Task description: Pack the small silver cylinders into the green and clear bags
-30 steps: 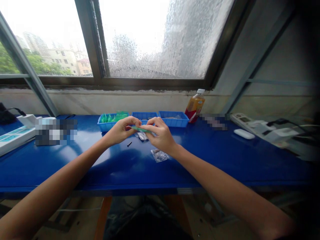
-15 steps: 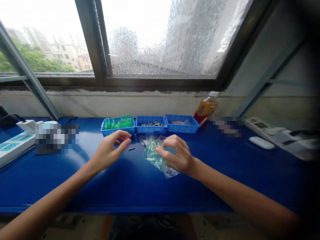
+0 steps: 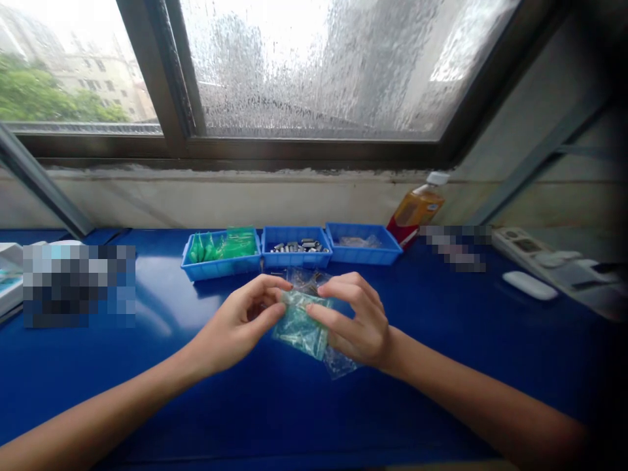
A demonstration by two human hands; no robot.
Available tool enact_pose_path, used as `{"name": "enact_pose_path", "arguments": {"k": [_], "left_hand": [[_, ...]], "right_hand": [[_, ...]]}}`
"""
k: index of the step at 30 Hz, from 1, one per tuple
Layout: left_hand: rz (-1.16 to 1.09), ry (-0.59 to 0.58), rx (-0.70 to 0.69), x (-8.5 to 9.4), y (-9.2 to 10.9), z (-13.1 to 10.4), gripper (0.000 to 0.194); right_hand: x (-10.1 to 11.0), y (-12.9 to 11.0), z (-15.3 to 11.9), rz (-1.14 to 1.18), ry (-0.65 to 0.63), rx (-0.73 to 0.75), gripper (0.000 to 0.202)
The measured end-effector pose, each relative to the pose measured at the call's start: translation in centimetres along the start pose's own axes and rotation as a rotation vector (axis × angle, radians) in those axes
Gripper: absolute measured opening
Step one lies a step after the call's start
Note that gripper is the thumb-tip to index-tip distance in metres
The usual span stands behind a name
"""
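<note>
A pale green clear plastic bag (image 3: 300, 330) is held between both hands above the blue table. My left hand (image 3: 248, 317) pinches its upper left edge between thumb and fingers. On the other side my right hand (image 3: 356, 320) grips the bag's upper right part with thumb and forefinger. Beneath the right hand shows another clear plastic bag (image 3: 341, 363). Just behind the green bag lies a clear bag with small dark pieces (image 3: 307, 280), partly covered by the hands. What the green bag contains, I cannot make out.
Three blue bins stand in a row at the back: one with green bags (image 3: 220, 268), one with metal parts (image 3: 296, 260), one with clear bags (image 3: 366, 255). A drink bottle (image 3: 416, 209) stands right of them. A white oval case (image 3: 530, 286) lies farther right.
My left hand has moved right and taken hold of the green bag, which my right hand held alone before. The bag now lies flatter between the hands. The view has shifted slightly.
</note>
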State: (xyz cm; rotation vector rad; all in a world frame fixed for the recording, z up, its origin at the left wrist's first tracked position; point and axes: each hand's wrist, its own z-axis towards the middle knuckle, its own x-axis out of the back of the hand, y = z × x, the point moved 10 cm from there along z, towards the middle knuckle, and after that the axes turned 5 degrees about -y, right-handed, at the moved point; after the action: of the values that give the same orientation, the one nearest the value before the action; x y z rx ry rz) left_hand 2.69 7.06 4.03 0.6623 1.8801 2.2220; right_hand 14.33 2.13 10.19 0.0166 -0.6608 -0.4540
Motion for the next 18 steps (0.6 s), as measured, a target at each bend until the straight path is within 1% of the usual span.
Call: {"name": "enact_pose_path", "arguments": {"k": [3,4,6,8,10,12,15,17,18], "left_hand": [[0.129,-0.018,0.018,-0.3,-0.2,0.1,0.037],[0.191,-0.026,0.015,-0.5,-0.2,0.1,0.037],[0.301,-0.048,0.008,-0.7,-0.4,0.1,0.03],[0.364,-0.079,0.005,-1.0,-0.7,-0.1,0.022],[0.405,-0.105,0.006,-1.0,-1.0,-0.2,0.018],[0.444,-0.125,-0.008,-0.9,-1.2,-0.3,0.02],[0.478,-0.145,-0.046,-0.8,-1.1,-0.2,0.025],[0.47,-0.14,-0.042,-0.4,-1.1,-0.1,0.024],[0.463,-0.128,-0.024,0.0,-1.3,0.0,0.022]], "right_hand": [[-0.4,-0.6,0.2,-0.051,-0.038,0.05,0.011],[-0.6,-0.8,0.2,-0.065,-0.052,0.066,0.011],[-0.9,-1.3,0.1,-0.077,-0.079,0.096,0.01],[-1.3,-1.7,0.1,-0.061,-0.119,0.112,0.01],[-1.8,-1.8,0.2,-0.027,-0.159,0.106,0.013],[-2.2,-1.6,0.3,0.009,-0.182,0.09,0.015],[-2.7,-1.6,0.4,0.053,-0.18,0.088,0.013],[-3.3,-1.3,0.5,0.069,-0.193,0.07,0.012],[-3.9,-1.0,0.5,0.084,-0.221,0.044,0.013]]}}
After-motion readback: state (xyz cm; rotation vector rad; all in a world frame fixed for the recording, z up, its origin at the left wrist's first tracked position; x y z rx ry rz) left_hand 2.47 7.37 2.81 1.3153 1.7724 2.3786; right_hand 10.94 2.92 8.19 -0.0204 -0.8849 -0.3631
